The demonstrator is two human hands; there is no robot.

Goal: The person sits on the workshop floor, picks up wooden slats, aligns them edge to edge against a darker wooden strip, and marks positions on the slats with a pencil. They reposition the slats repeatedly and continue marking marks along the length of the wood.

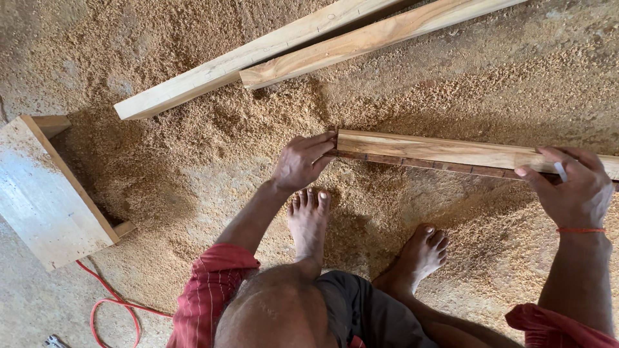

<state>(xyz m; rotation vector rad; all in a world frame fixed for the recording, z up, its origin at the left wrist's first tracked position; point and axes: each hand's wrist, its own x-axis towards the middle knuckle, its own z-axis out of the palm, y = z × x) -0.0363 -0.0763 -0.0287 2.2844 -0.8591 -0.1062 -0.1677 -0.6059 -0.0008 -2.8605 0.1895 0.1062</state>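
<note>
Left hand [302, 161] is gripping the end of a wooden plank [451, 152]; right hand [574, 187] is pinching a pencil [561, 171] against it, best kept steady.

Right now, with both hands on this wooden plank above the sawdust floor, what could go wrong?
1. The plank is held over bare feet; if the left hand or right hand slips, it may drop on the toes.
2. Loose sawdust covers the floor, so a foot could slide.
3. The red cable lies behind on the left; stepping back might snag it.
</note>
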